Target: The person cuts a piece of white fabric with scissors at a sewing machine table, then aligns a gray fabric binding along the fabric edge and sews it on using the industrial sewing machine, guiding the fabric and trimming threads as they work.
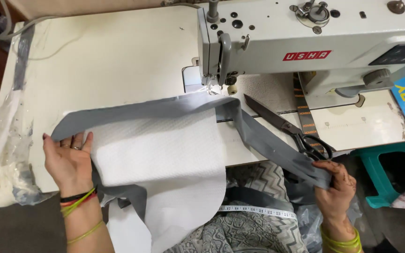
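The right hand (336, 189) has its grip clamped on the grey strip (268, 145). The left hand (69, 161) lies flat, fingers apart, pressing the strip's other end and white fabric (165, 154) onto the surface (118, 61). Beyond the right grip lie black scissors (287, 126), then the sewing machine (305, 37).

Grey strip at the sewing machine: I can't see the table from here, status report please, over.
Left hand flat on white fabric. Right hand shut on grey strip, which runs under needle area. Black scissors beside strip.
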